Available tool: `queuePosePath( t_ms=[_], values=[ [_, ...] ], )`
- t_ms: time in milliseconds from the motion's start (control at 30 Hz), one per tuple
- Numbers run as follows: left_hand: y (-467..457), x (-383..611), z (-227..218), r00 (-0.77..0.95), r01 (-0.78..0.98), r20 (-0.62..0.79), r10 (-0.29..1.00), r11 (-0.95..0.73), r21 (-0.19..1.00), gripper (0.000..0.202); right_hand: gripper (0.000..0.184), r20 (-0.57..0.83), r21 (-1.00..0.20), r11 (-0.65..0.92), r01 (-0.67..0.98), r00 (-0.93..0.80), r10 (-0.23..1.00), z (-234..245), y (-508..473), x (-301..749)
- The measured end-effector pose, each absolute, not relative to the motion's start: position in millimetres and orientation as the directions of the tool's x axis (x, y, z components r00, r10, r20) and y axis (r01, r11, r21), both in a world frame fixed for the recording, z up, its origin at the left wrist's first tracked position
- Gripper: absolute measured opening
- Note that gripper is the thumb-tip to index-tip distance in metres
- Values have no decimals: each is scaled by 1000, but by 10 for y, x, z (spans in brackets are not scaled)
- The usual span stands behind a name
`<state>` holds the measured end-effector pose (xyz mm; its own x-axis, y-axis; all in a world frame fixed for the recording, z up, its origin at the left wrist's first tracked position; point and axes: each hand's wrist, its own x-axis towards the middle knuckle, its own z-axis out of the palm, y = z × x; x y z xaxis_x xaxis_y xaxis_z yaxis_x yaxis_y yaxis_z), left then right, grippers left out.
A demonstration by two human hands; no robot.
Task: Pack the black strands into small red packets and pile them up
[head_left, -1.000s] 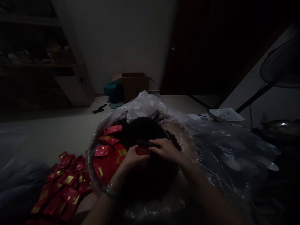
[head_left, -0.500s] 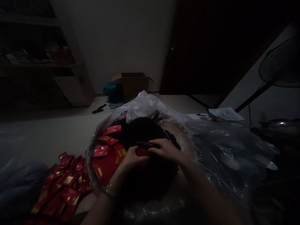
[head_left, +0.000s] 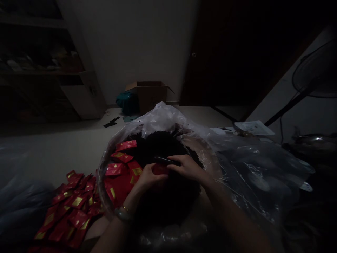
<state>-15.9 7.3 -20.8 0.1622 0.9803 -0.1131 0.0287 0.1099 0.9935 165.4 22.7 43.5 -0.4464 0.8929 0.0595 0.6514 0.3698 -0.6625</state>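
Observation:
My left hand (head_left: 147,178) is closed on a small red packet (head_left: 160,170), pinched between thumb and fingers. My right hand (head_left: 187,168) grips a slim dark tool (head_left: 163,160), whose tip lies at the packet's top edge; its exact kind is too dark to make out. Both hands are over a round, plastic-lined container (head_left: 100,175). Inside it is a heap of dark loose material (head_left: 160,142) resembling tea leaves. Several red packets with gold patches (head_left: 117,169) rest in the container's left side, beside my left hand.
A pile of red packets (head_left: 73,207) lies left of the container. Clear plastic sheeting (head_left: 244,168) spreads to the right. Behind are an open cardboard box (head_left: 152,95), a teal bundle (head_left: 127,102) and a dark door (head_left: 226,52). A fan (head_left: 316,73) stands at right.
The dark tool has turned slightly and now shows a thin, light edge. My right hand has shifted a little; my left hand keeps its hold on the packet.

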Motion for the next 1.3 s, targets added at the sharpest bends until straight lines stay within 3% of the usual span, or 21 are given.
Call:
queuePosePath(
  t_ms=[967, 1167, 1300],
  values=[
    [73, -159, -171, 136, 33, -97, 986, 93, 995, 35, 23, 70, -621, 418, 662, -485, 872, 392, 222, 1620],
    [67, -173, -72, 19, -27, -114, 993, 115, 993, 39, 42, 72, -701, 313, 641, -373, 925, 362, 309, 1681],
    [55, -180, -41, -31, -125, -116, 993, 111, 986, 45, 46, -23, -610, 187, 770, -253, 967, 293, 426, 1833]
  ],
)
